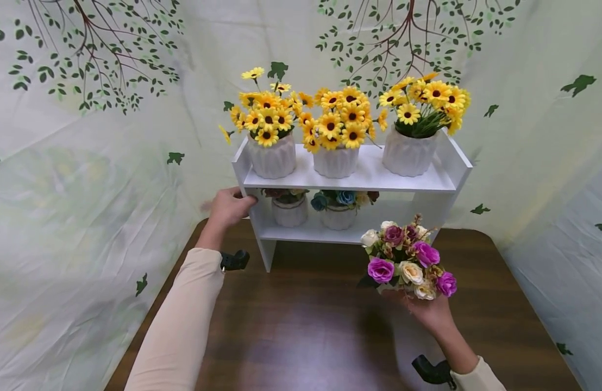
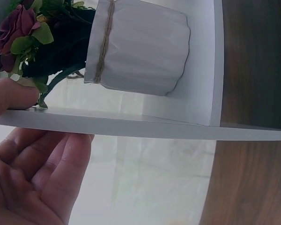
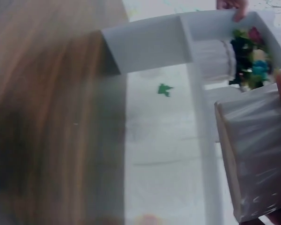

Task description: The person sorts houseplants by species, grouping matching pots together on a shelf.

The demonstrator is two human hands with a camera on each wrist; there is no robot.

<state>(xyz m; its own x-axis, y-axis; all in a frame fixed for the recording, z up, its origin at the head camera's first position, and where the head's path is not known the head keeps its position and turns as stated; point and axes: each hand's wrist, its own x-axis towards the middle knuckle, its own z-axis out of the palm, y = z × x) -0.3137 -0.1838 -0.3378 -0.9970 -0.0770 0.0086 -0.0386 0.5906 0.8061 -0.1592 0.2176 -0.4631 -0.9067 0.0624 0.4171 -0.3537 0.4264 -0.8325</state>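
Note:
My left hand [image 1: 229, 208] grips the left side panel of a white two-tier shelf [image 1: 350, 183]. In the left wrist view its thumb lies on the inner face, and the fingers [image 2: 65, 168] rest against the outer one. Low at the right, in front of the shelf, my right hand [image 1: 430, 312] holds a potted bouquet of purple, cream and dark pink roses [image 1: 411, 263]. Its white ribbed pot [image 3: 257, 150] shows tilted in the right wrist view, the thumb at its upper edge. From the head, the blooms hide most of that pot.
Three white pots of yellow daisies [image 1: 335, 122] line the upper tier. On the lower tier stand a pot with dark reddish flowers [image 1: 289, 212] and one with blue roses [image 1: 338, 214], both left of centre. The shelf stands toward the back of a brown wooden table [image 1: 301, 326].

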